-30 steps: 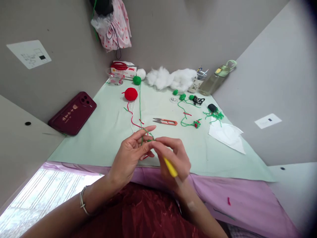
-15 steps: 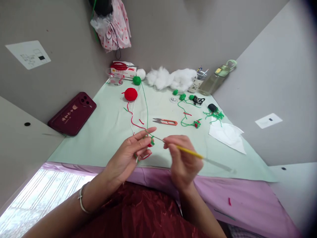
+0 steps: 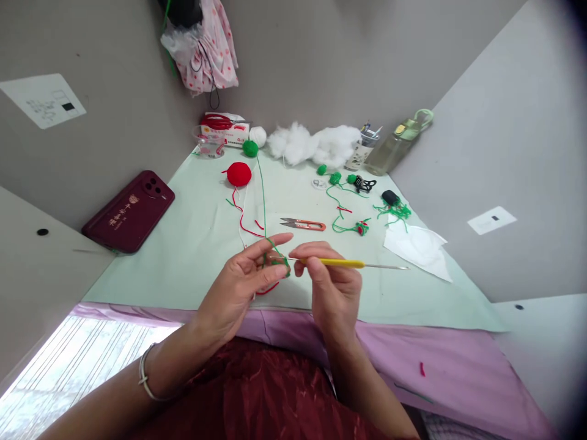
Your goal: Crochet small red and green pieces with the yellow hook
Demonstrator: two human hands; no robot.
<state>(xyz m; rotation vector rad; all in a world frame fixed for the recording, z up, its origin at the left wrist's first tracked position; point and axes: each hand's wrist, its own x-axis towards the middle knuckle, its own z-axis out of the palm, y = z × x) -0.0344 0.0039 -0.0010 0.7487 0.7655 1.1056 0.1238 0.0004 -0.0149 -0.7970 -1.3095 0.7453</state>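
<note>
My left hand pinches a small green crochet piece, mostly covered by the thumb and fingers. Green yarn runs from the green ball at the back over my raised left index finger to the piece. My right hand is closed round the yellow grip of a crochet hook, held nearly level. The hook's thin tip points left and lies at the green yarn beside my left fingers. A red yarn end hangs below the left hand.
Orange thread snips lie just beyond my hands. Behind are a red yarn ball, white stuffing and a water bottle. A phone leans at left; green crochet bits and white cloth lie right.
The crochet hook has turned from a slant to nearly level, and my right hand has shifted slightly left. The green yarn now crosses in front of the left fingers to the piece.
</note>
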